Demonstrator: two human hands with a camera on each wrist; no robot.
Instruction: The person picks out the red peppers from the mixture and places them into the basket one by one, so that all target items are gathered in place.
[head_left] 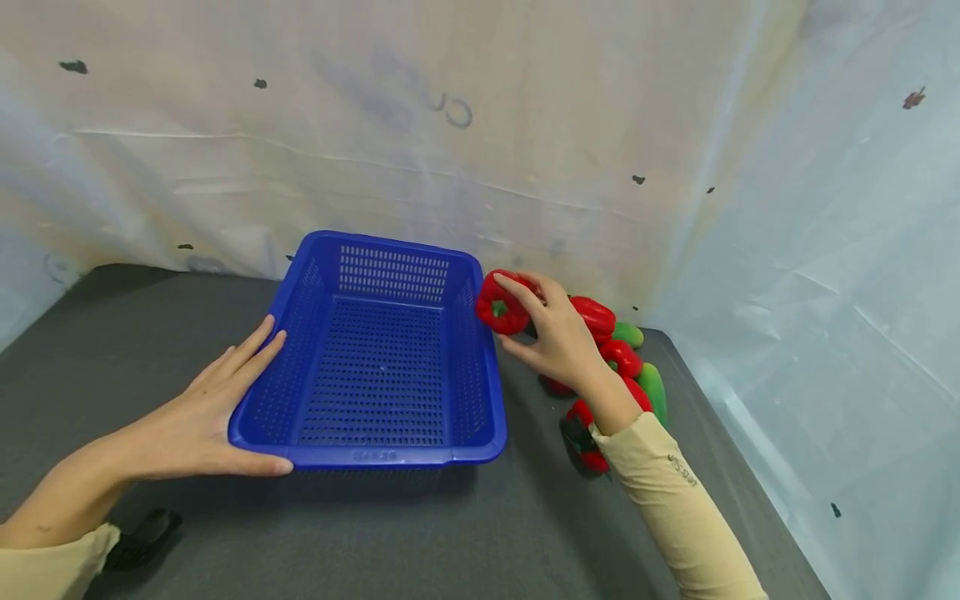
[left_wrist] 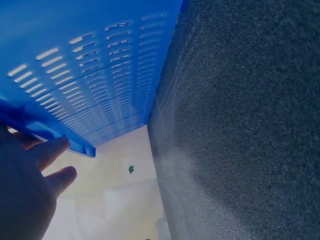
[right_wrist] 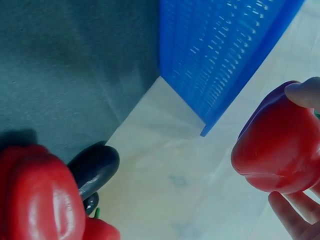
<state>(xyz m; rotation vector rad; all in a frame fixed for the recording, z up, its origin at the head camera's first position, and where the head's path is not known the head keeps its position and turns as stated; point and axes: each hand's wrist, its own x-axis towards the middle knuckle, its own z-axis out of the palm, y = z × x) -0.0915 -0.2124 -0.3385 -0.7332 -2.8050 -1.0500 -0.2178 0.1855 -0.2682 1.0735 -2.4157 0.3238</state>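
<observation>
A blue plastic basket (head_left: pixel 367 456) with slotted walls sits on the grey table. My left hand (head_left: pixel 210 417) rests at its front left corner, fingers spread fairly straight along the left rim and thumb on the front rim. In the left wrist view, fingertips (left_wrist: pixel 54 150) show at the rim, beside the slotted wall. My right hand (head_left: pixel 555 337) grips a red bell pepper (head_left: pixel 501 312), held up just beside the basket's right rim with its green stem facing me. The right wrist view shows that bell pepper (right_wrist: pixel 280 142) between thumb and fingers, above the rim's level.
Right of the basket lies a pile of vegetables: several red bell peppers (head_left: pixel 592 317), green cucumber-like ones (head_left: pixel 652 392) and a dark eggplant (right_wrist: pixel 95 170). A dark object (head_left: pixel 146 533) lies by my left wrist. Plastic sheeting (head_left: pixel 525 150) walls the table's back and right side.
</observation>
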